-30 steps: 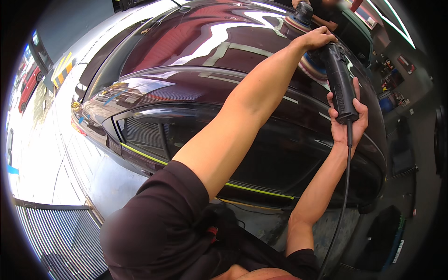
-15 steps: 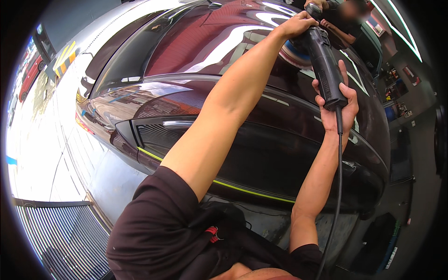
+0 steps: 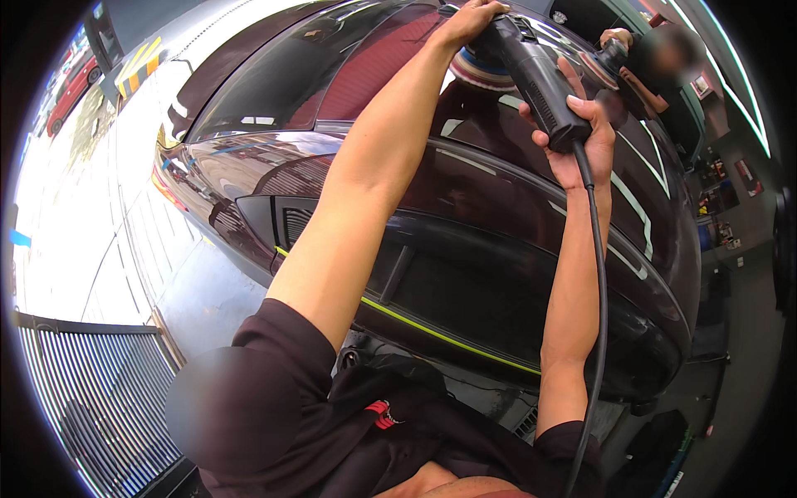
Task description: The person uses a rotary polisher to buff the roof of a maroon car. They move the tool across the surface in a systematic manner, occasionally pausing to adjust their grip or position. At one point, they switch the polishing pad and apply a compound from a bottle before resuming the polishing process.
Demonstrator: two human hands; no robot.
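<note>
I hold a black corded car polisher [image 3: 535,79] over the roof of a glossy dark maroon car [image 3: 498,178]. My left hand [image 3: 471,23] is closed over its front end, near the top of the view. Around the rear of the body wraps my right hand [image 3: 581,137], palm up, with some fingers spread. A round layered pad [image 3: 483,73] sits under the polisher's head, against the car's shiny surface. The black power cord [image 3: 601,274] leaves the rear end and runs down past my right forearm.
Across the car another person's hand [image 3: 616,36] holds a second polisher [image 3: 613,58] on the same car. Lower left lies a striped grating [image 3: 100,390]. A yellow-striped barrier [image 3: 141,68] and a red car [image 3: 75,91] are at far left; shelves with tools line the right.
My polisher has moved left over the roof, both hands staying on it. The other person's polisher now shows more fully. My view has shifted slightly.
</note>
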